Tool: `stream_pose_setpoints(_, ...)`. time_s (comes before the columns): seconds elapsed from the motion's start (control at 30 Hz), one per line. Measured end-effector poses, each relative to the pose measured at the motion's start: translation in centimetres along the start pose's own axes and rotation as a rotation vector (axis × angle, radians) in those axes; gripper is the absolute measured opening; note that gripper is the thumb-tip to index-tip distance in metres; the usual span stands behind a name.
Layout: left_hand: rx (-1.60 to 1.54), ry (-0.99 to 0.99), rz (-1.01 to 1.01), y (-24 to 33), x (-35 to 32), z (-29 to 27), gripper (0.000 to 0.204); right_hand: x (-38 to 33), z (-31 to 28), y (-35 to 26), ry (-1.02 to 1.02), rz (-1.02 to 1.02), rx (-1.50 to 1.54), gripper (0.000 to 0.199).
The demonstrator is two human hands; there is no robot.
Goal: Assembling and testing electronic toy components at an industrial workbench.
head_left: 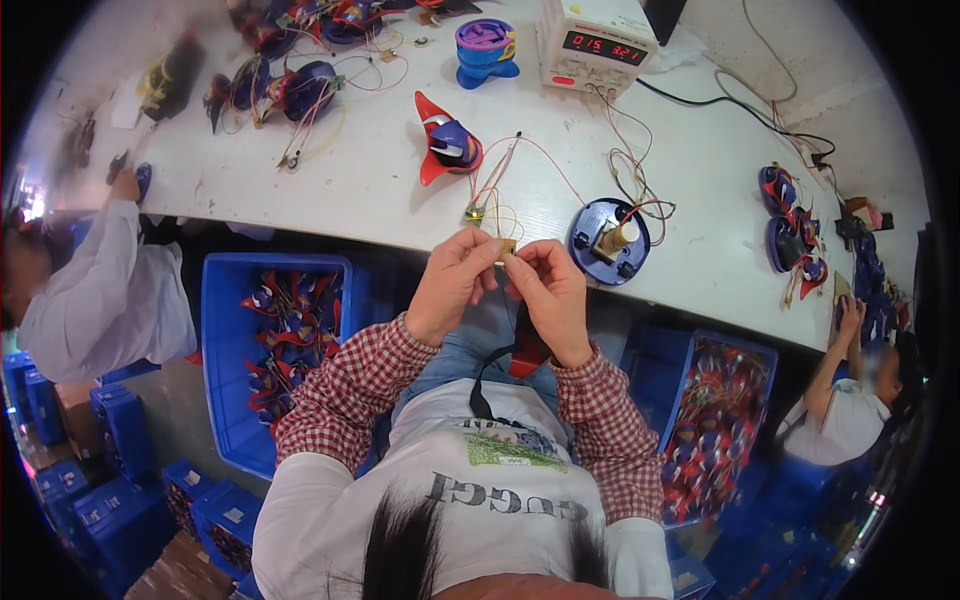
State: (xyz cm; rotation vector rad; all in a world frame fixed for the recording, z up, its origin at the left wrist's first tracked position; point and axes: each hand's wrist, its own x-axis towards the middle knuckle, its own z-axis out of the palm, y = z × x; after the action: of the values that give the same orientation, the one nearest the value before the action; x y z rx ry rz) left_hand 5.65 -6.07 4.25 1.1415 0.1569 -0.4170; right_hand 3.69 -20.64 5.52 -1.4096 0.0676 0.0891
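At the table's front edge, my left hand (456,282) and my right hand (552,298) meet, both closed in a pinch. Between their fingertips is a small tan wired piece (508,248), perhaps a circuit board; the fingers hide part of it. Thin red and yellowish wires (493,180) run near it toward a red and purple winged toy part (452,145) lying just beyond. A small greenish component (474,214) rests on the table by my left fingers. Right of my right hand sits a round purple base (600,262) carrying a cream-coloured knob (626,232) and wires.
A white power supply (590,72) with a red display stands at the back, beside a blue and purple container (486,55). Wired toy parts (305,90) lie far left, others (790,235) far right. Blue bins (215,370) of parts flank me. People (850,420) work either side.
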Motion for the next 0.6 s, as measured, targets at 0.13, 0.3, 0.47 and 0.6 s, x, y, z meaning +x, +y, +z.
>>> stream_pose_setpoints(0.13, 0.145, 0.045, 0.076, 0.0, 0.0, 0.7, 0.011, 0.1, -1.3, 0.1, 0.027, -0.407, -0.465, 0.014)
stream_pose_setpoints(0.3, 0.189, 0.081, 0.064, -0.1, -0.2, 1.1, 0.010, 0.6, -1.8, 0.4, -0.019, -0.610, -0.709, 0.017)
stream_pose_setpoints(0.47, 0.171, 0.090, 0.067, -0.7, -0.3, 0.8, 0.010, 0.6, -1.8, 0.9, -0.049, -0.599, -0.730, 0.017)
stream_pose_setpoints(0.6, 0.133, 0.084, 0.060, -1.1, 0.2, 0.4, 0.010, 1.0, -1.6, 1.1, -0.038, -0.613, -0.730, 0.018)
